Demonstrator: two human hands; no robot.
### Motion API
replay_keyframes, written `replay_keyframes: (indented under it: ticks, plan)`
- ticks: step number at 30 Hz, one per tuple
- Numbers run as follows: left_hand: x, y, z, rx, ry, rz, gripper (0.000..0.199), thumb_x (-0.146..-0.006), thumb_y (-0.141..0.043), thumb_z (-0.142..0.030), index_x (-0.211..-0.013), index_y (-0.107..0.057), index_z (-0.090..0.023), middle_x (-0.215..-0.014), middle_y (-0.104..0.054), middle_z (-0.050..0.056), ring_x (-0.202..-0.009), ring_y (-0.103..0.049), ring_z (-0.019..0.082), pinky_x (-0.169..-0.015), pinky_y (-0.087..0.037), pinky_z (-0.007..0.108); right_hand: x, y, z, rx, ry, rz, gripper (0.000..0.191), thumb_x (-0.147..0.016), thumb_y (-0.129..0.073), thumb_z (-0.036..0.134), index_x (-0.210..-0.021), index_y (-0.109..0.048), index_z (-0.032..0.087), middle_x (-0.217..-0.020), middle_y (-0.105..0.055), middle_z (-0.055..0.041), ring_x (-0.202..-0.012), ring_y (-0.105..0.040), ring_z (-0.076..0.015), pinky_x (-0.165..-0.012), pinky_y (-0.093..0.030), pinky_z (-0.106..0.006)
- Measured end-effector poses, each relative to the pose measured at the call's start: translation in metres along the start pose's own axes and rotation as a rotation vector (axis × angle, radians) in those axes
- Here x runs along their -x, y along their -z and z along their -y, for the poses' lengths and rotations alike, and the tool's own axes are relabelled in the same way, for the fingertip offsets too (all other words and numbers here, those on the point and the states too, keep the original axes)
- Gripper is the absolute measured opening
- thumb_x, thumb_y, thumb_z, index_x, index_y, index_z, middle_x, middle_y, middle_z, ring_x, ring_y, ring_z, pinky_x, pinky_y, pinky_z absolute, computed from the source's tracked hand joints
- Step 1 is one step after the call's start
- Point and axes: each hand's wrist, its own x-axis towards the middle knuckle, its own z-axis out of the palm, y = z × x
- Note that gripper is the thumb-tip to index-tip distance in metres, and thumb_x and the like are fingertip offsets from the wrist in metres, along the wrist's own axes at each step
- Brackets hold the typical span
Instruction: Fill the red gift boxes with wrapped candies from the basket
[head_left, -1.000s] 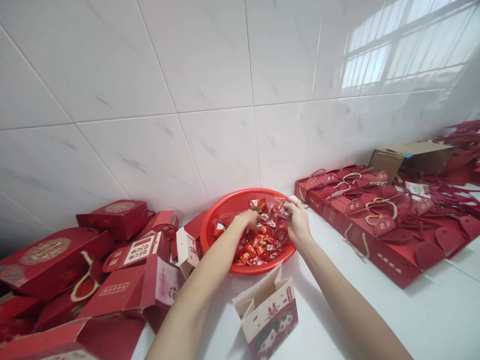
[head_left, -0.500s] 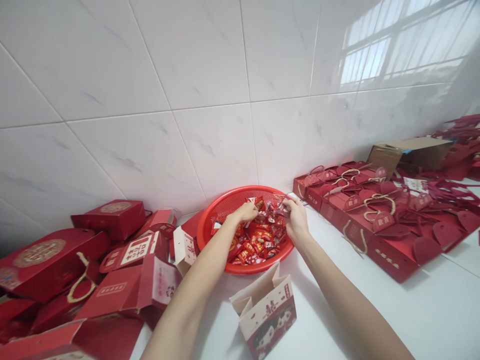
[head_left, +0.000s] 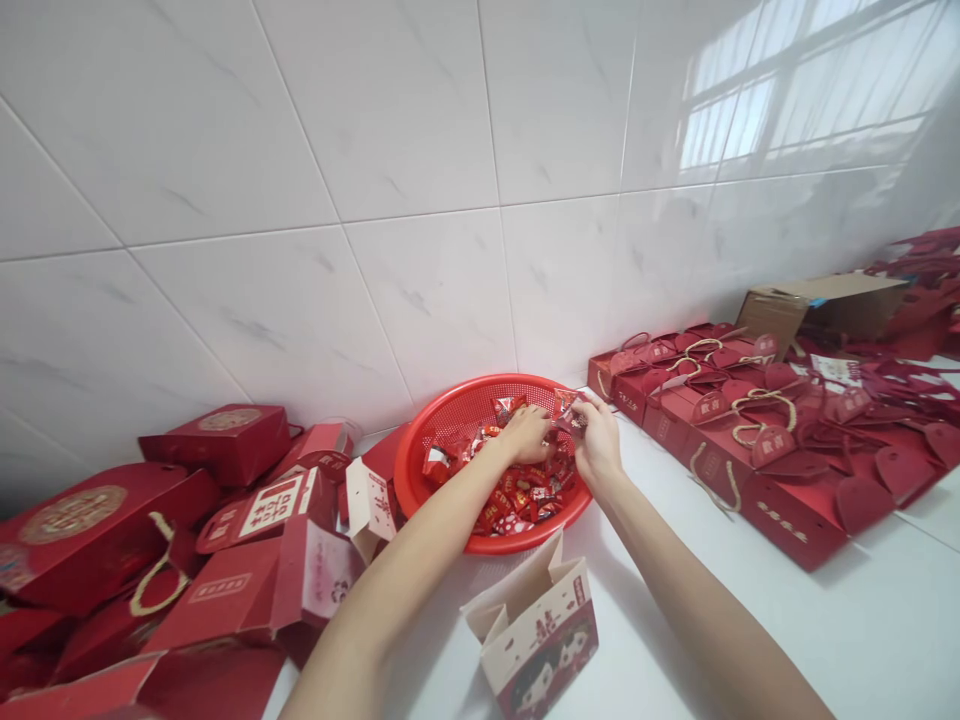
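A red plastic basket (head_left: 420, 420) with mesh sides holds many wrapped candies (head_left: 517, 500), mostly red. Over the candies my left hand (head_left: 531, 433) reaches in, its fingers curled downward, and what lies under the fingertips is hidden. My right hand (head_left: 598, 437), at the basket's right rim, is closed on wrapped candies (head_left: 571, 412) that stick out toward the left hand. In front of the basket stands a small cream and dark red paper gift box (head_left: 541, 630), its top flaps up and its mouth uncovered; cartoon figures are printed on its front.
Red gift boxes (head_left: 217, 590) lie piled on the left, with a cream-topped box (head_left: 371, 505) against the basket. On the right, rows of red boxes (head_left: 772, 490) with rope handles reach back to a brown cardboard carton (head_left: 772, 315). A white tiled wall (head_left: 420, 270) rises behind.
My left hand has moved right across the candies, close to my right hand. The right hand stays at the basket's right rim, holding candies.
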Motion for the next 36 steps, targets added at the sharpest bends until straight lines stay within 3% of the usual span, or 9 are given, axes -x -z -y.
replay_keyframes:
  ticks: [5, 11, 15, 18, 21, 25, 31, 33, 36]
  plan:
    - [0.000, 0.003, 0.004, -0.043, 0.029, 0.017, 0.014, -0.080, -0.069, -0.031, -0.084, -0.074, -0.018, -0.110, -0.068, 0.014, -0.113, -0.061, 0.033, -0.103, -0.044, 0.044, -0.002, 0.001, -0.001, 0.014, 0.009, 0.021, 0.029, -0.053, -0.064, 0.015, -0.080, -0.058, 0.020, -0.064, -0.060, 0.0077, -0.056, -0.053, -0.0087, -0.053, -0.044, -0.021]
    - [0.005, 0.008, 0.007, -0.043, 0.060, 0.103, 0.009, -0.073, -0.071, -0.026, -0.070, -0.074, -0.019, -0.077, -0.073, 0.009, -0.085, -0.070, 0.029, -0.084, -0.051, 0.037, -0.001, 0.001, -0.001, -0.006, 0.011, 0.036, 0.026, -0.052, -0.065, 0.016, -0.078, -0.059, 0.019, -0.064, -0.060, 0.0068, -0.057, -0.052, -0.0093, -0.053, -0.045, -0.022]
    - [0.005, 0.010, 0.001, -0.013, -0.015, 0.093, 0.020, -0.077, -0.063, -0.026, -0.088, -0.077, -0.016, -0.090, -0.075, 0.012, -0.089, -0.070, 0.030, -0.080, -0.051, 0.034, -0.001, 0.001, 0.000, 0.009, 0.016, 0.034, 0.028, -0.052, -0.065, 0.016, -0.080, -0.060, 0.019, -0.064, -0.060, 0.0072, -0.056, -0.052, -0.0087, -0.052, -0.044, -0.020]
    - [0.004, 0.008, -0.007, 0.003, -0.114, 0.168, 0.035, -0.067, -0.070, -0.021, -0.102, -0.075, -0.020, -0.099, -0.075, 0.008, -0.094, -0.069, 0.029, -0.080, -0.052, 0.032, -0.001, 0.001, 0.000, 0.010, 0.008, 0.030, 0.027, -0.053, -0.064, 0.015, -0.079, -0.060, 0.019, -0.063, -0.059, 0.0074, -0.055, -0.051, -0.0086, -0.051, -0.044, -0.020]
    - [0.003, 0.005, -0.014, -0.029, -0.136, 0.240, 0.046, -0.060, -0.072, -0.013, -0.105, -0.074, -0.023, -0.109, -0.073, 0.007, -0.108, -0.065, 0.032, -0.092, -0.049, 0.036, -0.002, 0.002, -0.001, 0.009, 0.005, 0.025, 0.026, -0.053, -0.064, 0.015, -0.078, -0.059, 0.020, -0.063, -0.059, 0.0075, -0.055, -0.051, -0.0088, -0.051, -0.045, -0.021]
    - [0.003, 0.007, -0.010, -0.085, -0.005, 0.295, 0.042, -0.061, -0.073, -0.013, -0.103, -0.075, -0.021, -0.117, -0.069, 0.015, -0.113, -0.063, 0.037, -0.097, -0.048, 0.045, -0.005, 0.004, -0.003, 0.009, 0.027, 0.032, 0.026, -0.054, -0.065, 0.014, -0.079, -0.059, 0.020, -0.064, -0.060, 0.0074, -0.055, -0.052, -0.0089, -0.054, -0.047, -0.021]
    - [0.006, 0.010, 0.011, -0.036, 0.196, 0.339, 0.036, -0.065, -0.075, -0.018, -0.102, -0.073, -0.020, -0.116, -0.070, 0.016, -0.108, -0.066, 0.035, -0.090, -0.053, 0.041, -0.007, 0.004, -0.006, 0.011, 0.045, 0.053, 0.027, -0.054, -0.066, 0.016, -0.080, -0.060, 0.020, -0.065, -0.061, 0.0066, -0.058, -0.054, -0.0097, -0.054, -0.047, -0.021]
    - [0.007, 0.009, 0.017, 0.023, 0.238, 0.339, 0.038, -0.060, -0.078, -0.017, -0.097, -0.074, -0.022, -0.111, -0.072, 0.012, -0.105, -0.067, 0.033, -0.089, -0.053, 0.039, -0.006, 0.003, -0.006, -0.003, 0.048, 0.065, 0.027, -0.052, -0.066, 0.016, -0.079, -0.061, 0.020, -0.064, -0.061, 0.0066, -0.057, -0.054, -0.0097, -0.053, -0.047, -0.021]
    - [0.008, 0.008, 0.024, 0.163, 0.282, 0.329, 0.027, -0.050, -0.081, -0.014, -0.075, -0.072, -0.021, -0.086, -0.075, 0.007, -0.090, -0.070, 0.029, -0.081, -0.054, 0.034, -0.005, 0.002, -0.006, -0.012, 0.043, 0.089, 0.027, -0.050, -0.066, 0.017, -0.076, -0.061, 0.020, -0.062, -0.061, 0.0071, -0.056, -0.052, -0.0098, -0.053, -0.047, -0.022]
